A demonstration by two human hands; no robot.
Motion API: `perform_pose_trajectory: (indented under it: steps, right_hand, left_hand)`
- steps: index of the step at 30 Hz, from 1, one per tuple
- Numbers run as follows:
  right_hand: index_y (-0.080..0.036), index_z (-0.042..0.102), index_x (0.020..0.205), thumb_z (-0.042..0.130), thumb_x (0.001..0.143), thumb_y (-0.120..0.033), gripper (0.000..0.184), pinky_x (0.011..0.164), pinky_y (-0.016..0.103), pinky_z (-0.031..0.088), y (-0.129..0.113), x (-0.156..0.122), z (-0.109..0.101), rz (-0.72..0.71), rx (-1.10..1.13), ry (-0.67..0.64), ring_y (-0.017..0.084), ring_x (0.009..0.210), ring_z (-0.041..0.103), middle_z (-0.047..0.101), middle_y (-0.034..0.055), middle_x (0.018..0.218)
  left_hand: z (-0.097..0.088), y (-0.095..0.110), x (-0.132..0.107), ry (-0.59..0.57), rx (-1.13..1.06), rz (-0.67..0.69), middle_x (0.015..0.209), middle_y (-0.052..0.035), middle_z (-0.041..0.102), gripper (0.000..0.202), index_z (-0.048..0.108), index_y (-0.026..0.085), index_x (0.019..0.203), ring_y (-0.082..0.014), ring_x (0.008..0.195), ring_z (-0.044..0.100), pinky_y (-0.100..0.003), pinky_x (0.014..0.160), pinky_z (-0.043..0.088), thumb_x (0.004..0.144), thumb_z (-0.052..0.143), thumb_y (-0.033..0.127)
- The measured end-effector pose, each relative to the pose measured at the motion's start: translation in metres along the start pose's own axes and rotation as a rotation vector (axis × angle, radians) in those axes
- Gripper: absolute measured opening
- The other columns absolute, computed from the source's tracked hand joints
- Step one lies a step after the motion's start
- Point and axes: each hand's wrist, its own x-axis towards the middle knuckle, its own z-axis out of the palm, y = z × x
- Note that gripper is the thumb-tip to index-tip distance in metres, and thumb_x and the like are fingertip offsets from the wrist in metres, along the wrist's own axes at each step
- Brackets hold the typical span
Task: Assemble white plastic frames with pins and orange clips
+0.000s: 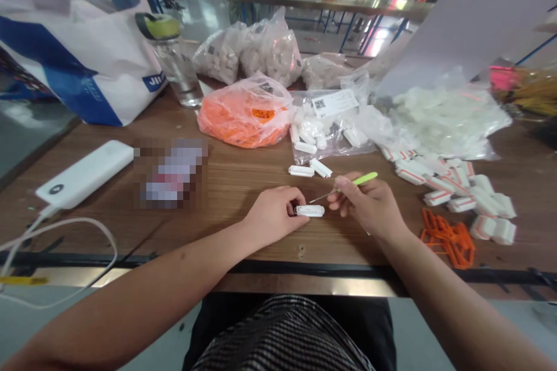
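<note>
My left hand [275, 214] is closed round a small white plastic connector [310, 211], held just above the wooden table [243, 179]. My right hand [369, 204] pinches a thin metal pick with a green handle [363, 179]; its tip points at the connector. Two more white connectors [311, 170] lie loose on the table just beyond my hands.
An orange-filled plastic bag [243, 113] and clear bags of white parts [331, 127] lie further back. Finished white pieces with red strips [456, 191] and orange seals [450, 240] lie at the right. A white power bank [85, 174] with cable, a glass jar [176, 64] and a white-blue bag [82, 52] stand at left.
</note>
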Motion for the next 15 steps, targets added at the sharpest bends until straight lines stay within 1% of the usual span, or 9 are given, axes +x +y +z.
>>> perform_pose_trajectory:
  steps: [3,7,11,15]
  right_hand:
    - [-0.015,0.063,0.068,0.070,0.074,-0.057,0.043,0.034,0.017,0.045,0.0051,-0.0009,0.0024,0.028,0.026,-0.017,0.012,0.042,0.062,0.069,0.0044,0.055]
    - [-0.014,0.066,0.071,0.067,0.076,-0.058,0.044,0.036,0.017,0.047,0.0077,-0.0031,0.0052,0.014,0.056,0.017,0.012,0.043,0.063,0.070,0.0046,0.056]
    - [-0.015,0.064,0.069,0.064,0.080,-0.058,0.045,0.037,0.018,0.048,0.0075,-0.0055,0.0078,-0.010,-0.014,0.001,0.012,0.043,0.062,0.069,0.0047,0.056]
    - [-0.014,0.064,0.069,0.062,0.080,-0.059,0.047,0.038,0.018,0.047,0.0062,-0.0064,0.0092,-0.029,-0.056,0.012,0.011,0.042,0.061,0.068,0.0043,0.054]
  left_hand:
    - [0.0011,-0.0012,0.0007,0.016,-0.024,0.023,0.072,0.0032,0.059,0.017,0.065,0.018,0.081,-0.0110,0.061,0.055,-0.025,0.063,0.043,0.069,0.076,0.018]
    - [-0.0004,-0.0023,0.0003,-0.011,-0.063,0.027,0.080,0.0017,0.062,0.024,0.064,0.018,0.086,-0.0106,0.062,0.057,-0.025,0.064,0.046,0.067,0.078,0.018]
    - [-0.0018,-0.0017,-0.0001,-0.005,-0.067,0.000,0.075,0.0026,0.061,0.017,0.063,0.018,0.080,-0.0109,0.061,0.058,-0.025,0.062,0.046,0.068,0.075,0.017]
    - [-0.0007,-0.0014,0.0002,0.006,-0.061,0.003,0.072,0.0029,0.061,0.015,0.064,0.018,0.079,-0.0109,0.060,0.057,-0.025,0.062,0.045,0.070,0.075,0.017]
